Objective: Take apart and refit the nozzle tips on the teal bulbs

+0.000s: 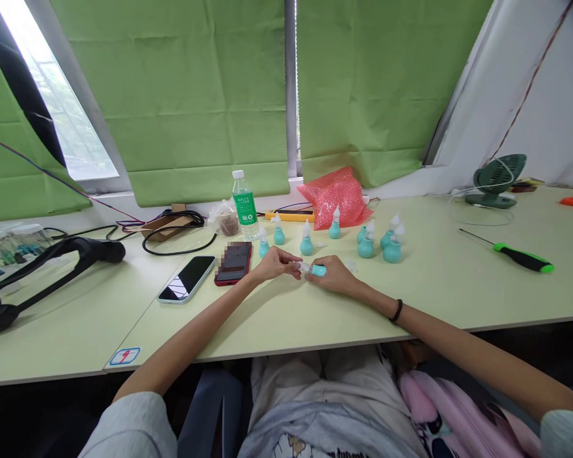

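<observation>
Between my hands, just above the table, a teal bulb point(318, 270) lies sideways with a clear tip point(304, 266) pointing left. My right hand point(333, 275) is wrapped round the bulb. The fingers of my left hand point(277, 264) pinch the clear tip at its left end. Behind my hands stand several teal bulbs with clear pointed tops, among them one upright bulb point(306, 244) straight ahead and another point(392, 250) in a cluster to the right. A small clear piece point(320, 244) lies among them.
Left of my hands lie a red-edged phone point(233, 263) and a pale phone point(187, 280). A water bottle point(245, 207) stands behind them, near a red bubble-wrap bag point(334, 198). A screwdriver point(524, 257) and a green fan point(496, 181) are at the right; a black frame point(52, 273) is far left.
</observation>
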Available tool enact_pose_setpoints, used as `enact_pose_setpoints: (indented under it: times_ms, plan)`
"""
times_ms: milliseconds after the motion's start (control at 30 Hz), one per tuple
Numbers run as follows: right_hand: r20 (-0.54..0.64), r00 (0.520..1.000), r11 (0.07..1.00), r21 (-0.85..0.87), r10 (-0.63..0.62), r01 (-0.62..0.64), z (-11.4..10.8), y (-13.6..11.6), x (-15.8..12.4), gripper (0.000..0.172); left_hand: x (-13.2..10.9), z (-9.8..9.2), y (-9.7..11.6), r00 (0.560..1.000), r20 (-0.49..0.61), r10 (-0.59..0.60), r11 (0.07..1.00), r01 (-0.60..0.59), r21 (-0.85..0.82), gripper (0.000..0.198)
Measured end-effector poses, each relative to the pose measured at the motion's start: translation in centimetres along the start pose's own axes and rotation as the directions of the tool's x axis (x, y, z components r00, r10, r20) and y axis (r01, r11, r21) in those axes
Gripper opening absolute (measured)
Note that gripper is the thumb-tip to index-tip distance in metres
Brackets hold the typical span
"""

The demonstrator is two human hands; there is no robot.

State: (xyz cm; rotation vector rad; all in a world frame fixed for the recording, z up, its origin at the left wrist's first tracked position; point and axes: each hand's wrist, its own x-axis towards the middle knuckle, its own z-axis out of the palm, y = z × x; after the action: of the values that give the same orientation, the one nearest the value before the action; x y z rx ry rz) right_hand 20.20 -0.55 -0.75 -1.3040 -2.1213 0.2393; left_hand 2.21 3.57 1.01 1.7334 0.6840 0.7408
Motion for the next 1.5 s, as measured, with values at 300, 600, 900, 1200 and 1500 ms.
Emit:
enact_pose_setpoints:
  times_ms: [300,600,900,1200,1500]
  plan:
    - [-0.131,0.99,0.986,0.164,0.043,-0.021,0.4,-0.5,0.5,0.029,0.2,1.0,0.6,0.986,-0.169,-0.015,0.981,-0.018,-0.194,0.034]
    - [-0.083,0.996,0.955,0.297,0.043,-0.017,0.2,-1.0,0.2,0.03,-0.1,0.7,1.2,0.983,-0.162,0.092,0.993,-0.101,-0.052,0.029]
    - [0.248,0.965,0.664,0.707,0.09,-0.243,0.0,-1.6,0.2,0.03,-0.7,0.8,2.3,0.982,-0.126,0.14,0.99,-0.143,-0.014,0.032]
    - [0.259,0.966,0.564,0.795,0.019,-0.224,-0.4,-1.6,0.5,0.029,-0.8,1.9,2.6,0.971,-0.182,0.155,0.983,-0.17,-0.072,0.031]
    - [-0.055,0.995,0.865,0.492,-0.08,0.096,-0.4,-1.4,0.4,0.027,-0.8,2.1,3.4,0.943,-0.222,0.249,0.962,-0.215,0.167,0.029]
